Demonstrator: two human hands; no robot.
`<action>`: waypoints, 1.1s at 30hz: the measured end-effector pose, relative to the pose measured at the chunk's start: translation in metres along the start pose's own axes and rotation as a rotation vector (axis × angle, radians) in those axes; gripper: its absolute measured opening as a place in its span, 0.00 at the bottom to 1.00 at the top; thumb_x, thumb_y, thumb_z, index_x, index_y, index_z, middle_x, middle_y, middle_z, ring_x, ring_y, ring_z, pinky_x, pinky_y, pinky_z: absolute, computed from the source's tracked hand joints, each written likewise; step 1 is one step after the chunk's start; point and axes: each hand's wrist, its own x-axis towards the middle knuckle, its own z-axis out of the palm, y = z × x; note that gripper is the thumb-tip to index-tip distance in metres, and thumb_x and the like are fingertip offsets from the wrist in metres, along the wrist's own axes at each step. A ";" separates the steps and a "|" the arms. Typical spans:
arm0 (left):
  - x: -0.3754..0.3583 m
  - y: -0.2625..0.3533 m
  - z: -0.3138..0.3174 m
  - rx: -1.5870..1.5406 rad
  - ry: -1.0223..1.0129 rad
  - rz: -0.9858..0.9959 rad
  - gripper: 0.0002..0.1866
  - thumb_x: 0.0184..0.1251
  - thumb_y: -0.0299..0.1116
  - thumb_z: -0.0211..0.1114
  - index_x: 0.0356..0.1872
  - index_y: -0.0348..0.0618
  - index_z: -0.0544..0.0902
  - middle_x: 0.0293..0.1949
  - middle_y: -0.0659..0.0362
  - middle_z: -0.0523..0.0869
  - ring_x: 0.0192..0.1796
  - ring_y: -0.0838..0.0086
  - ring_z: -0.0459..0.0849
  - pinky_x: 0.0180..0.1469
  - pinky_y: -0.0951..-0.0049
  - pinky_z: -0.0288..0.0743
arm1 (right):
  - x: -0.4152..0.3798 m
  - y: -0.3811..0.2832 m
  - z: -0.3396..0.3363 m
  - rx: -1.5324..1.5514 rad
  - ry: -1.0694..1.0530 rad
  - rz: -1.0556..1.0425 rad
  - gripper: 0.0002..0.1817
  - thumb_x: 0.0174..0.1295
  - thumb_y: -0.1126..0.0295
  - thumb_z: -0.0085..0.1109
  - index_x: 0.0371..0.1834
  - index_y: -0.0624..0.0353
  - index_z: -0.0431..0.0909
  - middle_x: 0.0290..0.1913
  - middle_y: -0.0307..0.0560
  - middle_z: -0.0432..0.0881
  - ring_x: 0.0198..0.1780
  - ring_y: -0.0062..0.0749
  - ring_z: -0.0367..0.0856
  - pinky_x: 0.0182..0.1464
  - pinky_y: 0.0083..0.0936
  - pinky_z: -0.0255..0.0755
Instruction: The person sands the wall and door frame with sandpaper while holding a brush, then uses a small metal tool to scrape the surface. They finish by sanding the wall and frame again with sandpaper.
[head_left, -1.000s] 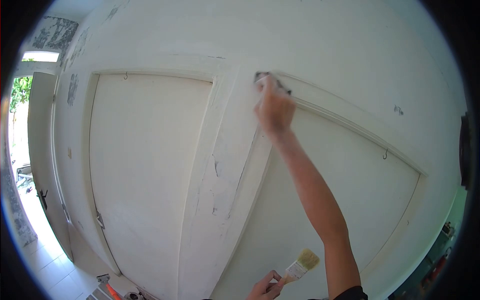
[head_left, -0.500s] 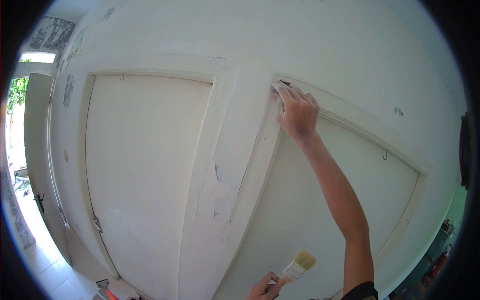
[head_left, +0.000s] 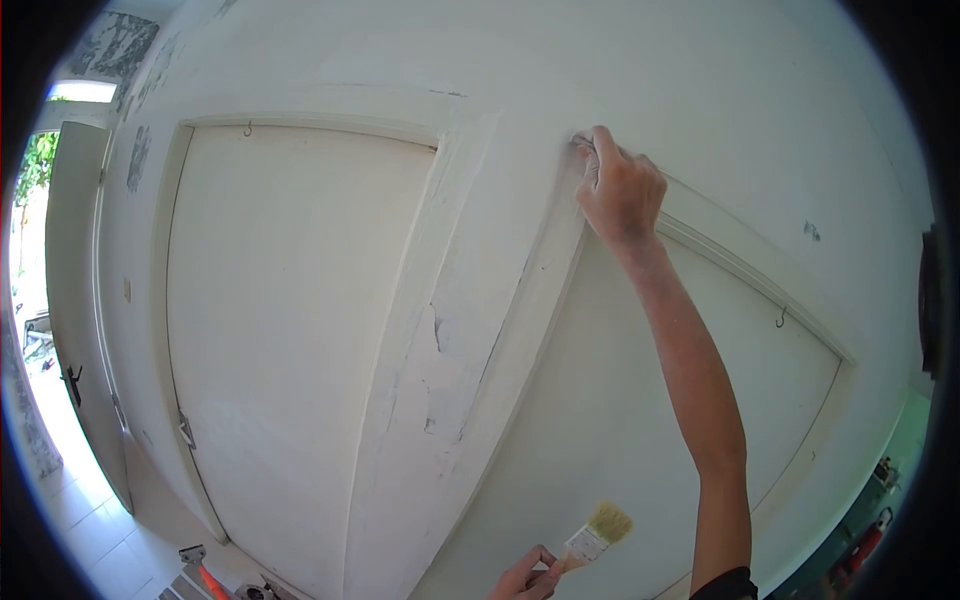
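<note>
Left hand [head_left: 527,577], nearest, pinching paintbrush [head_left: 592,537] by handle, bristles pointing up, clear of door. Right hand [head_left: 622,188] reaching overhead, fingers curled, pressing small abrasive pad [head_left: 582,143] against door frame corner [head_left: 560,150], just above panel.

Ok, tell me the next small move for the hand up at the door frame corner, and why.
Probably rub down along the chipped post: the right hand presses a small pad, mostly hidden under its fingers, on the top corner of the door frame, and flaked paint shows lower down. The left hand holds the brush clear.
</note>
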 end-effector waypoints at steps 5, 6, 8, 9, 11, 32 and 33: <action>0.002 -0.003 0.002 -0.039 -0.055 0.004 0.13 0.83 0.44 0.57 0.43 0.45 0.72 0.19 0.69 0.65 0.22 0.84 0.59 0.25 0.78 0.54 | -0.011 -0.002 0.005 0.025 -0.011 0.073 0.03 0.64 0.73 0.62 0.38 0.50 0.80 0.28 0.41 0.87 0.25 0.39 0.83 0.30 0.32 0.71; 0.002 -0.003 0.003 -0.012 -0.029 -0.006 0.13 0.83 0.44 0.57 0.43 0.45 0.72 0.19 0.69 0.66 0.21 0.84 0.59 0.25 0.77 0.54 | -0.015 -0.005 -0.004 0.003 -0.063 0.036 0.03 0.64 0.73 0.62 0.38 0.51 0.80 0.28 0.42 0.87 0.26 0.40 0.84 0.31 0.33 0.72; 0.000 -0.003 0.002 -0.016 -0.043 0.001 0.14 0.82 0.44 0.57 0.43 0.45 0.72 0.19 0.69 0.65 0.21 0.84 0.59 0.25 0.77 0.54 | -0.009 -0.008 -0.019 -0.016 -0.118 -0.006 0.02 0.64 0.73 0.63 0.39 0.52 0.81 0.29 0.42 0.88 0.27 0.42 0.85 0.31 0.34 0.73; 0.000 -0.003 0.002 -0.013 -0.060 0.016 0.14 0.82 0.45 0.58 0.43 0.45 0.71 0.19 0.69 0.65 0.21 0.84 0.59 0.24 0.77 0.54 | 0.001 -0.007 -0.027 0.015 -0.194 0.108 0.02 0.65 0.74 0.62 0.39 0.54 0.81 0.31 0.43 0.89 0.30 0.42 0.87 0.34 0.34 0.75; -0.002 -0.002 0.006 -0.012 -0.065 0.013 0.14 0.82 0.44 0.57 0.43 0.45 0.72 0.19 0.69 0.65 0.21 0.84 0.59 0.24 0.77 0.54 | 0.010 0.000 -0.027 0.043 -0.267 0.219 0.03 0.66 0.74 0.61 0.40 0.56 0.82 0.33 0.44 0.90 0.34 0.42 0.89 0.36 0.33 0.77; -0.002 0.012 -0.006 -0.037 -0.070 0.029 0.11 0.84 0.40 0.56 0.41 0.46 0.71 0.19 0.69 0.64 0.21 0.85 0.58 0.24 0.78 0.54 | -0.009 -0.019 0.003 -0.016 0.051 0.072 0.06 0.63 0.76 0.62 0.41 0.54 0.77 0.33 0.42 0.89 0.27 0.42 0.86 0.30 0.32 0.75; -0.003 0.010 -0.006 -0.051 -0.064 0.023 0.11 0.84 0.40 0.56 0.40 0.46 0.71 0.19 0.70 0.64 0.21 0.85 0.58 0.24 0.78 0.53 | -0.012 -0.020 0.001 -0.016 0.015 0.066 0.05 0.64 0.75 0.62 0.41 0.54 0.78 0.33 0.42 0.89 0.28 0.41 0.86 0.30 0.33 0.75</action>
